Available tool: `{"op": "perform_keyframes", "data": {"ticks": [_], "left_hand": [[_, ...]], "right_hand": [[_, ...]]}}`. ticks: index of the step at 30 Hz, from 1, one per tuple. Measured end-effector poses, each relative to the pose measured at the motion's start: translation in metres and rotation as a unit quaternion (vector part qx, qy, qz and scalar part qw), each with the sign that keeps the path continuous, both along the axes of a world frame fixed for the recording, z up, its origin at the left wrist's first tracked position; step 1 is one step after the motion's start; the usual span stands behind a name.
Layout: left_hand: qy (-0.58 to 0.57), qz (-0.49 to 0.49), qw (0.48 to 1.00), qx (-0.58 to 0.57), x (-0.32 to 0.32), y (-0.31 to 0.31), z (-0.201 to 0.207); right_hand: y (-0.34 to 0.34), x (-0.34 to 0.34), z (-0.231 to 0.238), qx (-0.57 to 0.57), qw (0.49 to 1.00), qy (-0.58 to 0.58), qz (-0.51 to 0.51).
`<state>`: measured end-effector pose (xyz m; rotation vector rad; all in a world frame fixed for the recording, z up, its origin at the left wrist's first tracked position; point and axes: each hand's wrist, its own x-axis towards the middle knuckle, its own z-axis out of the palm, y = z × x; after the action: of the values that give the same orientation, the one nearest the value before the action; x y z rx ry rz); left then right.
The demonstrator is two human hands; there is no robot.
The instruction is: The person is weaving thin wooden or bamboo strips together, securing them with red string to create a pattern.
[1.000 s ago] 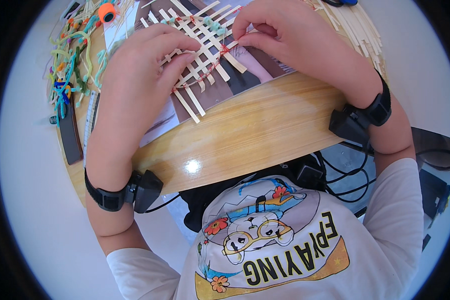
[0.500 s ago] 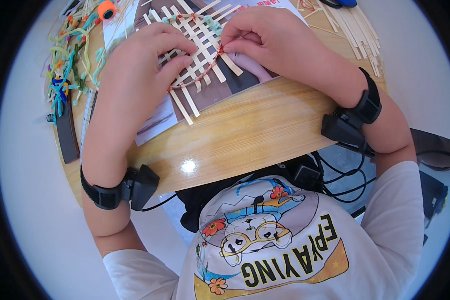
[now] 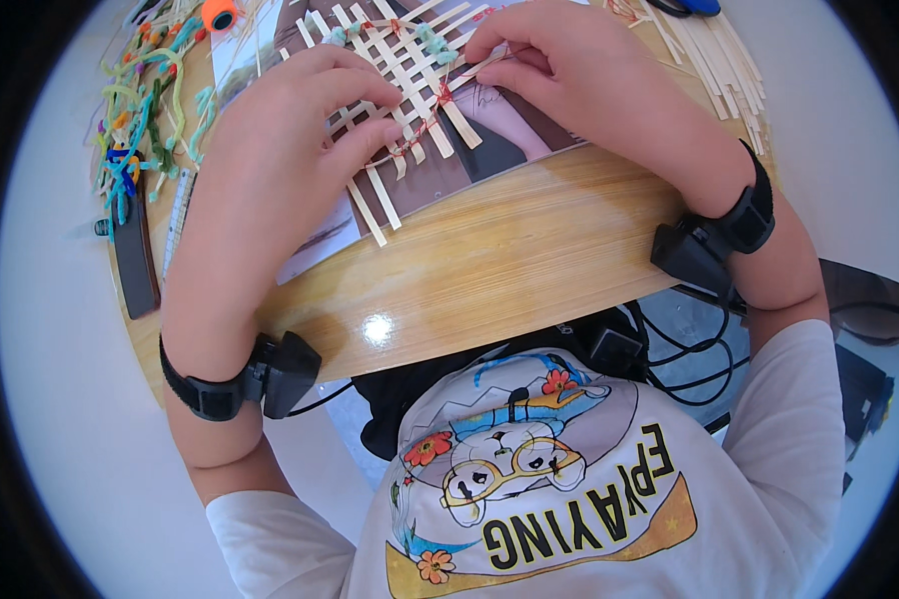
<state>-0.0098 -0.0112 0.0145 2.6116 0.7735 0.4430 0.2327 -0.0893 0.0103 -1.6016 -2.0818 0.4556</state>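
Note:
A lattice of pale flat strips [image 3: 406,72], woven crosswise, lies under my hands. Red ties and tufts of light green yarn [image 3: 433,42] mark a round outline on it. Thumb and forefinger of my left hand [image 3: 305,125] close on the left side of the lattice. On its right, my right hand [image 3: 549,55] pinches a thin thread [image 3: 461,78] that runs to a red tie [image 3: 444,94] at the lattice's edge. The far fingers of my right hand are curled and partly hidden.
A glossy printed sheet [image 3: 315,258] lies under the lattice on the wooden table [image 3: 489,240]. At left are tangled colourful yarn pieces [image 3: 150,110], an orange spool [image 3: 217,14], a ruler [image 3: 177,212] and a dark oblong case [image 3: 136,262]. Loose strips [image 3: 714,65] and blue-handled scissors [image 3: 697,6] are at far right.
My right hand has moved up and to the right, away from the red tie, drawing the thread out. My left hand has shifted slightly right on the lattice.

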Motion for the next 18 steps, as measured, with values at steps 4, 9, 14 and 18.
{"op": "perform_keyframes", "data": {"ticks": [4, 9, 14, 18], "left_hand": [[0.011, -0.034, 0.999, -0.023, -0.001, 0.004, 0.002], [0.019, -0.035, 0.999, 0.009, -0.003, 0.003, 0.003], [-0.008, -0.065, 0.994, -0.083, -0.011, 0.016, 0.009], [0.026, -0.097, 0.995, -0.007, -0.029, 0.024, 0.034]], "right_hand": [[0.0, 0.006, 0.002, -0.03, 0.999, -0.025, -0.002], [-0.001, -0.003, 0.022, -0.155, 0.988, -0.018, -0.005], [-0.002, -0.002, 0.014, -0.109, 0.994, -0.017, 0.004], [-0.003, -0.001, 0.016, -0.105, 0.994, -0.011, -0.001]]}}
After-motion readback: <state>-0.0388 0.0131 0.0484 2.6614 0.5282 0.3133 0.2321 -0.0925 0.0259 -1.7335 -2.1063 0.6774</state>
